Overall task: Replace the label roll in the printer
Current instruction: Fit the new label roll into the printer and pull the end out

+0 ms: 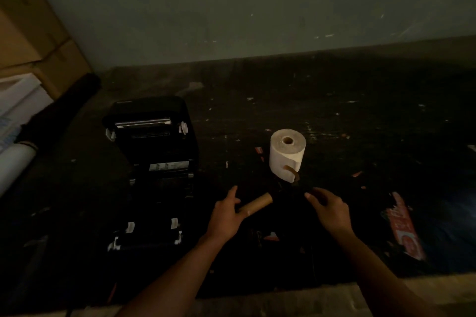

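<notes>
With the printer lid open, we grip the empty cardboard core in our left hand, our right hand loosely curled and empty, and should set the core aside before lifting the fresh label roll standing right of the printer.

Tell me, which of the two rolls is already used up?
The bare brown cardboard tube in the left hand; the white roll standing beyond is still full.

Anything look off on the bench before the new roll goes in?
Mostly normal mid-swap: the printer stands open and the left hand holds the empty cardboard core. The new roll stands on end with its tail loose. Paper scraps litter the dark table. The scene is dim.
</notes>
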Motion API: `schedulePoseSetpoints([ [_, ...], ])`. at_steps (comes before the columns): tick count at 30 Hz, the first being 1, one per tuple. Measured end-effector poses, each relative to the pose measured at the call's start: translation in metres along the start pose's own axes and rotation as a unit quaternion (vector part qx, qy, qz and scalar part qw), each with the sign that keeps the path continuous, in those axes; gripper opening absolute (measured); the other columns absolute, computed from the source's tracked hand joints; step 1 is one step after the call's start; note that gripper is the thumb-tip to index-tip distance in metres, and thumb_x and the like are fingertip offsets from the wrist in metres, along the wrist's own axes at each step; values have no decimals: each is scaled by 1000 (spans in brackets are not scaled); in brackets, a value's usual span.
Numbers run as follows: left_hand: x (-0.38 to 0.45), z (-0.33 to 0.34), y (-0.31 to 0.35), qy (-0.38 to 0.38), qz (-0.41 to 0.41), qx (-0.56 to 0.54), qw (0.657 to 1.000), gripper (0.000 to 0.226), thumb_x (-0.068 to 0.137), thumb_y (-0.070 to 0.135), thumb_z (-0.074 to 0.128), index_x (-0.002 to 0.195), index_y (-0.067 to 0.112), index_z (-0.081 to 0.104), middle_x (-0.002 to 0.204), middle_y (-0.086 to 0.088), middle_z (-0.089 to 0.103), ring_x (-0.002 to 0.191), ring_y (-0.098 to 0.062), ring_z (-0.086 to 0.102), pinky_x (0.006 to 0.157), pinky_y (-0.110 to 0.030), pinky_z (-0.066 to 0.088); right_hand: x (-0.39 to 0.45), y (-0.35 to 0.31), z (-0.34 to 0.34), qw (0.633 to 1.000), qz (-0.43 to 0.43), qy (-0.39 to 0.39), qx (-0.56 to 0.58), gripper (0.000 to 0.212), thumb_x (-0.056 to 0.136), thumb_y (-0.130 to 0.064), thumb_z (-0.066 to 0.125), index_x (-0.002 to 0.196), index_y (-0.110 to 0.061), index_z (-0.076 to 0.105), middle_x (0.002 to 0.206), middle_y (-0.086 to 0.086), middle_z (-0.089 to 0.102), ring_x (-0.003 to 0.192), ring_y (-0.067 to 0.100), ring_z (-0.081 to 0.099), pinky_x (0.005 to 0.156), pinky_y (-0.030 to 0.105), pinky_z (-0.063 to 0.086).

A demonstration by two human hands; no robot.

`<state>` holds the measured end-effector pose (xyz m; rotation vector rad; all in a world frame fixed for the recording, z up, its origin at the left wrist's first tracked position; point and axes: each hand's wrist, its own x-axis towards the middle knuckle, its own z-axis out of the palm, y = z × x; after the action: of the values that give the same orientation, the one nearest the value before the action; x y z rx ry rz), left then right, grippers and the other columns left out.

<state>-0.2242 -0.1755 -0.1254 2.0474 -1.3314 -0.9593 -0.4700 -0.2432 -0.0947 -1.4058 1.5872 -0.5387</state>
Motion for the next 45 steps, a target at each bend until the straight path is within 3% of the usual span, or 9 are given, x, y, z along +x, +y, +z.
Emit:
schedulePoseSetpoints([
  [6, 34, -14, 38, -3, -2, -61, 998, 87, 81, 28, 72, 148, 22, 17, 136, -4, 54, 126, -18, 47, 106, -32, 38, 33, -54, -19, 984, -158, 28, -83, 45, 83, -34, 64, 124, -25, 50, 116, 0, 61, 89, 4, 57, 72, 24, 49],
  [10, 56, -14, 66, -52, 1, -79, 996, 86, 85, 20, 67, 149, 25, 9, 142, -5, 47, 129, -19, 45, 107, -36, 38, 74, -82, -10, 948, -232, -15, -217, 65, 75, -41, 70, 131, -32, 41, 141, -1, 42, 127, 19, 41, 97, 41, 43],
  [14, 75, -5, 82, -73, 6, -100, 992, 87, 85, 17, 66, 149, 27, 7, 145, -4, 44, 130, -19, 44, 109, -39, 37, 112, -85, 9, 889, -230, -27, -396, 77, 72, -47, 70, 137, -26, 35, 153, 4, 20, 138, 25, 22, 107, 44, 29],
  [21, 106, -2, 87, -77, -7, -166, 983, 93, 82, 19, 70, 149, 21, 5, 147, -5, 41, 129, -21, 44, 107, -37, 38, 150, -88, 11, 883, -207, -72, -415, 71, 70, -43, 73, 132, -23, 44, 155, 6, 12, 140, 26, 17, 107, 42, 30],
  [26, 117, -5, 86, -96, -42, -253, 962, 106, 74, 30, 77, 149, 23, 3, 151, -1, 35, 133, -20, 39, 107, -36, 36, 159, -107, -15, 927, -173, -117, -312, 61, 74, -41, 72, 126, -16, 53, 147, 9, 31, 133, 23, 32, 102, 38, 35],
  [29, 126, -11, 90, -92, -65, -332, 937, 118, 65, 37, 82, 149, 26, 0, 149, 0, 38, 131, -19, 41, 111, -45, 33, 159, -119, -33, 982, -53, -160, -85, 47, 72, -36, 75, 109, -9, 63, 114, 9, 58, 95, 18, 57, 73, 32, 49],
  [34, 131, -13, 99, -94, -80, -419, 900, 111, 57, 42, 82, 145, 43, 15, 134, 7, 51, 117, -21, 51, 96, -54, 44, 147, -119, -37, 944, 92, -234, 212, 51, 57, -26, 79, 102, -6, 65, 88, 10, 74, 85, 24, 69, 60, 36, 56],
  [39, 121, -23, 99, -107, -70, -450, 884, 103, 51, 34, 88, 138, 43, 33, 130, 1, 52, 112, -26, 56, 75, -49, 56, 130, -117, -25, 928, 101, -253, 255, 46, 61, -25, 77, 101, -5, 66, 93, 14, 73, 86, 27, 69, 65, 40, 57],
  [45, 96, -33, 89, -125, -105, -456, 875, 79, 44, 34, 92, 111, 49, 55, 124, -3, 54, 109, -31, 56, 66, -47, 57, 97, -123, -14, 963, 64, -214, 149, 44, 77, -41, 69, 109, -12, 59, 102, 9, 64, 93, 24, 63, 77, 44, 56],
])
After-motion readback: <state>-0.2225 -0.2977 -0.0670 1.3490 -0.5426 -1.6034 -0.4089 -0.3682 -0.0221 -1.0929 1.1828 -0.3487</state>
